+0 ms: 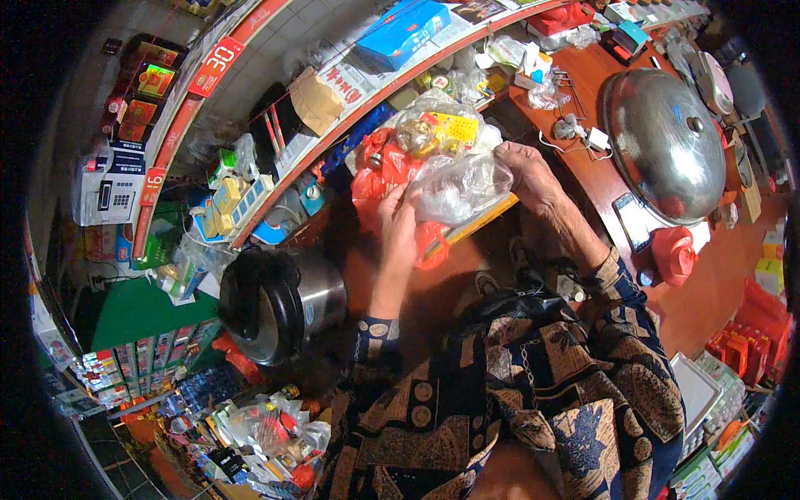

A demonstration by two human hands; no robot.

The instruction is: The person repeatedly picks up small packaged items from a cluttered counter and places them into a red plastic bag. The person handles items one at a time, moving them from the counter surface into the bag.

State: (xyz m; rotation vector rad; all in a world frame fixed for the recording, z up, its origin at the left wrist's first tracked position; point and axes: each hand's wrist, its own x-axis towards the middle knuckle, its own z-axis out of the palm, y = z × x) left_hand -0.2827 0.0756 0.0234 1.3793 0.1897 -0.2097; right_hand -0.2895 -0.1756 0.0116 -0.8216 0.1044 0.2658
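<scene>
A clear plastic bag (pixel 463 187) stretches between my two hands in front of me. At its right end, my right hand (pixel 533 177) pinches the edge between thumb and fingers. My left hand (pixel 397 223) is closed on the bag's left end, its fingertips partly hidden by the plastic. Just beyond lie a red plastic bag (pixel 367 197) and other clear bags, with a yellow packet (pixel 457 128) among them. Part of the red plastic hangs below the clear bag, beside my left hand.
A large round metal lid (pixel 667 142) rests on the wooden table (pixel 575 83) at right, near a phone (pixel 631 222) and a red bag (pixel 673 255). A dark, round lidded pot (pixel 275 304) stands at left. Beyond runs a red-edged shelf with a blue box (pixel 403 33).
</scene>
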